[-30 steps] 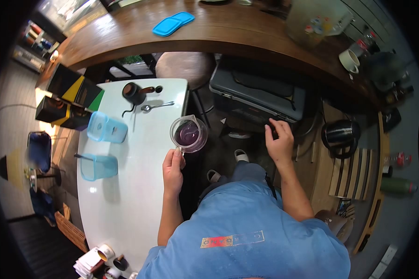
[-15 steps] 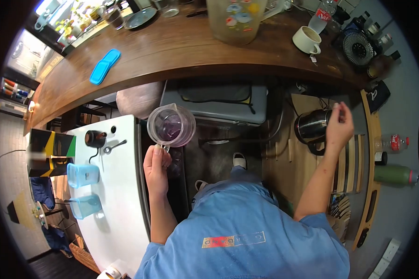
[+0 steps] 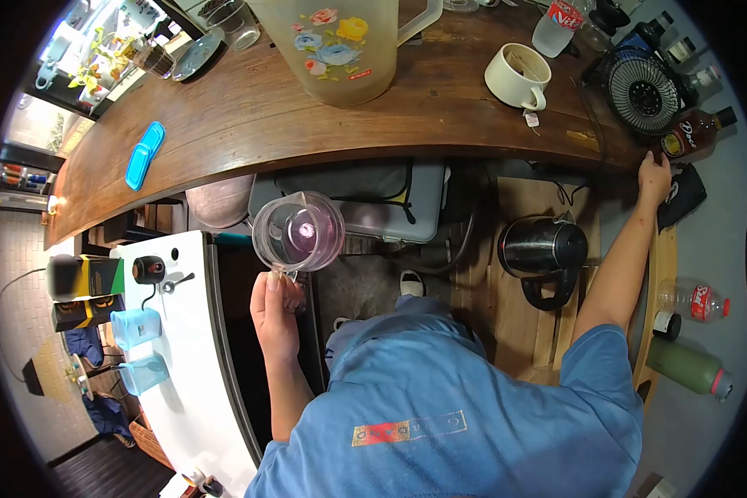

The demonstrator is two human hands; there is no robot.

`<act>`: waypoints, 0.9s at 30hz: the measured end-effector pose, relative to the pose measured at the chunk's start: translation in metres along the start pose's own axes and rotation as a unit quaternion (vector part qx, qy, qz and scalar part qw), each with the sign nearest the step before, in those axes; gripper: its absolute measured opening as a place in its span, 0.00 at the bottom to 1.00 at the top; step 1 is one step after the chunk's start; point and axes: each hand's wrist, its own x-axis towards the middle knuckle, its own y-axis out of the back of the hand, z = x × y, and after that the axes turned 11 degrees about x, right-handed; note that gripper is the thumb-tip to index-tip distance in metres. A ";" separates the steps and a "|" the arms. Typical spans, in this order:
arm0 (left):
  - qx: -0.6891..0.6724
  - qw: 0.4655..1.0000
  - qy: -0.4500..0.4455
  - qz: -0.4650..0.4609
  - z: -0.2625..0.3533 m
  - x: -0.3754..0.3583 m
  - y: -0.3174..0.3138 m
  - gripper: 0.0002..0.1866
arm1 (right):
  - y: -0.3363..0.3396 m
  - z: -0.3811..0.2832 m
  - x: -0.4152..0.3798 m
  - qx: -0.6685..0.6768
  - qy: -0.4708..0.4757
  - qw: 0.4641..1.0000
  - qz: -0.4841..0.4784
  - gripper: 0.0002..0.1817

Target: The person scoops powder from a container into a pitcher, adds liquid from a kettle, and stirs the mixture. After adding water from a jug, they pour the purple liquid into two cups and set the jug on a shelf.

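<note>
My left hand [image 3: 275, 314] is closed on the handle of a clear measuring jug [image 3: 330, 234], which holds a little purple liquid. The jug hangs in the air between the white-topped cabinet and the counter. At the counter's right end, my right hand [image 3: 655, 178] reaches up with its fingertips at the base of a brown bottle [image 3: 695, 134] with a dark cap. Whether those fingers grip the bottle cannot be made out. Below that arm, a black electric kettle [image 3: 544, 249] stands on a wooden surface [image 3: 519, 332].
The wooden counter [image 3: 440, 124] bears a large flowered pitcher [image 3: 340, 58], a white mug [image 3: 516, 76], a small black fan [image 3: 642, 93] and a blue lid [image 3: 145, 155]. Two blue containers [image 3: 144, 373] stand on the white cabinet top [image 3: 192, 365]. A green bottle [image 3: 687, 365] lies at right.
My right hand has moved from beside the kettle up and right to the bottle. The view has shifted closer to the counter. My left hand keeps holding the measuring jug.
</note>
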 end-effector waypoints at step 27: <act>0.023 0.999 0.023 -0.005 -0.008 -0.007 -0.017 0.14 | -0.013 0.005 0.022 0.176 -0.004 0.983 -0.055 0.23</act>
